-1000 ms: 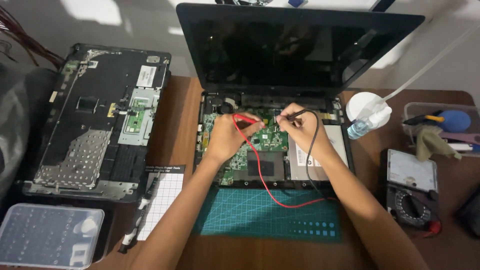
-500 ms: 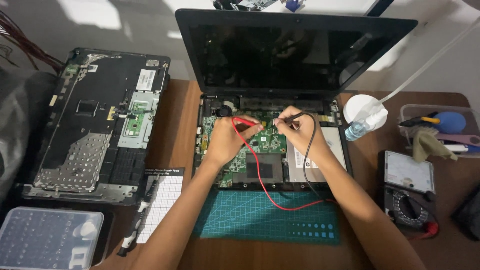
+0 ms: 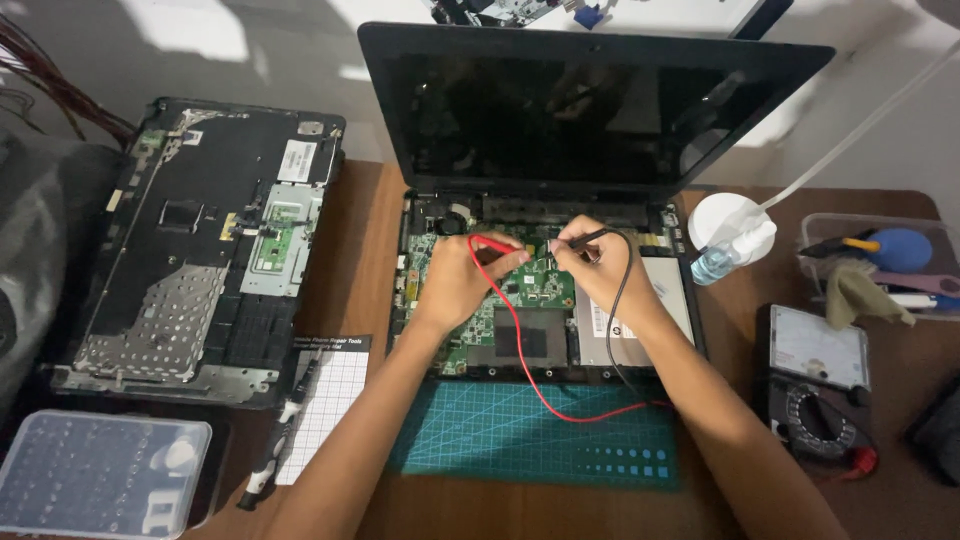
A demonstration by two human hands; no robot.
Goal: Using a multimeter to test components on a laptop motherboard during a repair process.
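Note:
An opened laptop (image 3: 600,120) with its keyboard cover off shows a green circuit board (image 3: 470,345). My left hand (image 3: 462,282) holds a red test probe (image 3: 497,243) with its tip down on the board. My right hand (image 3: 597,272) grips a black test probe (image 3: 583,238), tip on the board close to the red one. A red lead (image 3: 540,385) and a black lead (image 3: 618,320) run across a green cutting mat (image 3: 530,445) toward an analogue multimeter (image 3: 815,385) on the right.
A removed laptop cover (image 3: 200,250) lies upside down at left. A clear plastic parts box (image 3: 95,475) sits front left, beside a gridded white card (image 3: 325,405) and a dark tool (image 3: 275,450). At right stand a spray bottle (image 3: 725,250) and a tray with a blue blower (image 3: 895,250).
Both hands stay on the board with the probes; the view has shifted only slightly.

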